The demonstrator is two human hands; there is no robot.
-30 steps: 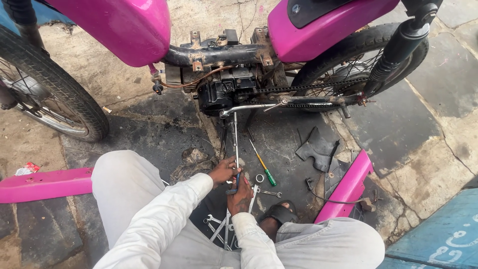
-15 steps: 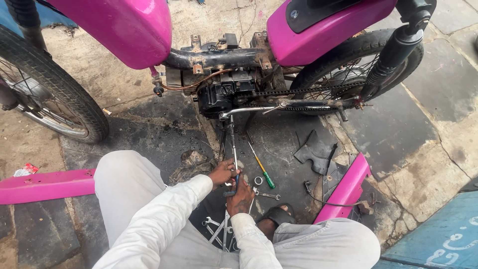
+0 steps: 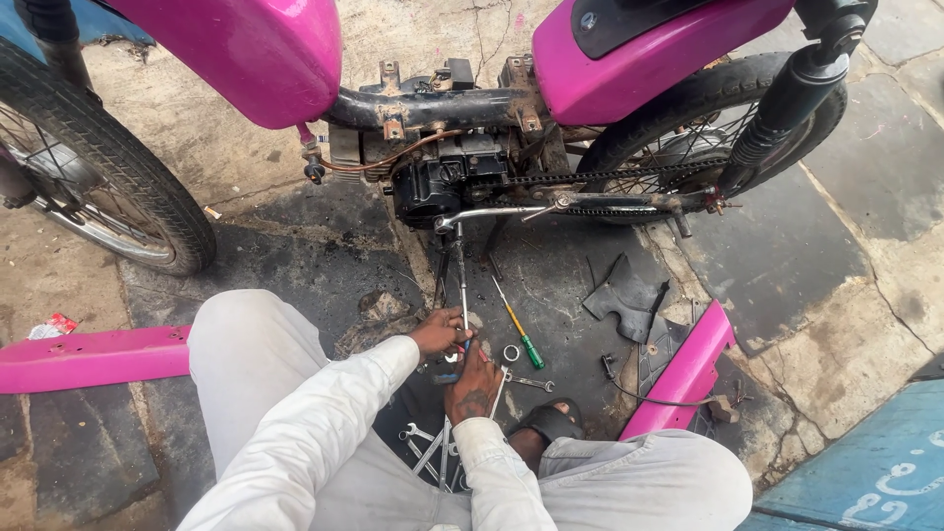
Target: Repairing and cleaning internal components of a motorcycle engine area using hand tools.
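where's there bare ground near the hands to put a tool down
Bare ground: dark oily slab between the black front tyre and engine; grey slab right of the black rubber flap. Crowded: around both hands, with green-handled screwdriver, steel spanners and the pink side panel.

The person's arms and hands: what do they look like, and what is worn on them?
Both arms wear long, loose white sleeves reaching the wrists. The left hand and right hand are bare, without gloves. Rings or a watch cannot be made out.
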